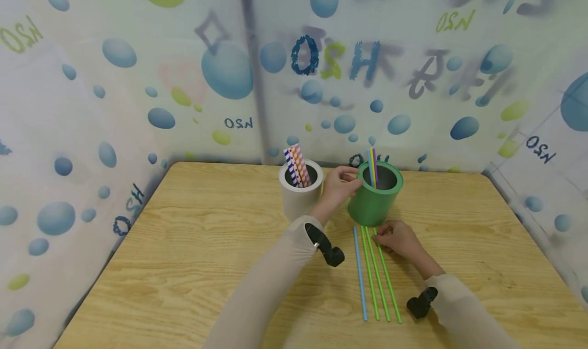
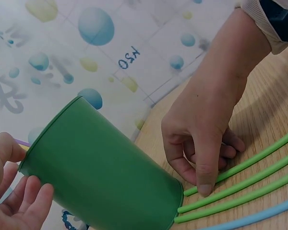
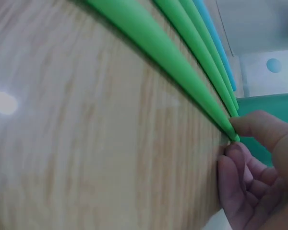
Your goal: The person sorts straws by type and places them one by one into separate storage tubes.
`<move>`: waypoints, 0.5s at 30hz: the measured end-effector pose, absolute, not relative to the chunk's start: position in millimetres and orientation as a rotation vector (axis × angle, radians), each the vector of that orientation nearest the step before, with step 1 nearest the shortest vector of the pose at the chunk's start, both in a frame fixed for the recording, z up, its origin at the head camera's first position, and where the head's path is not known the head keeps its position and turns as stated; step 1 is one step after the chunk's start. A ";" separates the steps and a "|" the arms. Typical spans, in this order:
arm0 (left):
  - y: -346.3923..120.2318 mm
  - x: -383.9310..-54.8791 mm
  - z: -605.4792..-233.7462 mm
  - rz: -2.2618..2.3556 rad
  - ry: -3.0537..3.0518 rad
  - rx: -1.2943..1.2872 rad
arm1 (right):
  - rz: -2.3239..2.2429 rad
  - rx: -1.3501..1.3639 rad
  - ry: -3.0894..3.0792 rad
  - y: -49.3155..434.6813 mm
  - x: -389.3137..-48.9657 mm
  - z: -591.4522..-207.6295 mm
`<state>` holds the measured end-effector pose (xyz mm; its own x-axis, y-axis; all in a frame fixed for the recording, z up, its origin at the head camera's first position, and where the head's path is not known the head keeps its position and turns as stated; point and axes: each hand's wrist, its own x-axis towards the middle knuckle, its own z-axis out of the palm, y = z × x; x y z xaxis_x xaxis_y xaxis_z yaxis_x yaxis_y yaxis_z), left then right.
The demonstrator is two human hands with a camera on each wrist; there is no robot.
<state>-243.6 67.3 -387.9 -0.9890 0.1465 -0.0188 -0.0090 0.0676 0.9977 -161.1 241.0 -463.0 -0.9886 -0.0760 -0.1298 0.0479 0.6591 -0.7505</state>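
Observation:
My left hand grips the rim of a green cylindrical cup, which leans slightly in the head view. Several coloured straws, among them blue, yellow and purple, stand inside it. In front of the cup, three green straws and one blue straw lie side by side on the table. With thumb and fingertips, my right hand pinches the far end of the rightmost green straw, close to the cup's base. The left wrist view shows that straw under the right thumb.
A white cup with several patterned paper straws stands left of the green one, partly behind my left hand. Both cups are near the back edge of the wooden table. A printed curtain hangs behind it.

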 end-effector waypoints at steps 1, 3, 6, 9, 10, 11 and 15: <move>67.3 -243.4 -387.9 2.062 2.210 0.143 | -1.228 -0.018 2.730 240.4 -161.1 -462.1; 67.2 -243.1 -387.5 2.057 2.212 0.140 | -1.219 -0.012 2.730 239.4 -160.9 -460.2; 67.4 -242.7 -387.1 2.053 2.222 0.142 | -1.210 0.003 2.719 238.1 -160.4 -457.5; 67.8 -242.1 -386.6 2.062 2.221 0.138 | -1.192 0.032 2.705 236.8 -160.3 -455.7; 67.8 -242.0 -386.5 2.065 2.220 0.139 | -1.187 0.041 2.702 236.4 -160.2 -455.3; 67.8 -241.7 -386.3 2.068 2.217 0.136 | -1.182 0.047 2.702 236.0 -160.3 -455.1; 67.7 -241.7 -386.3 2.078 2.203 0.127 | -1.161 0.060 2.713 235.8 -161.1 -455.7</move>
<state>-241.7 67.7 -386.3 -0.9904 0.1362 -0.0230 -0.0150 0.0596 0.9981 -161.1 235.8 -455.7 -0.9812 -0.0373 -0.1896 0.1114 0.6925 -0.7128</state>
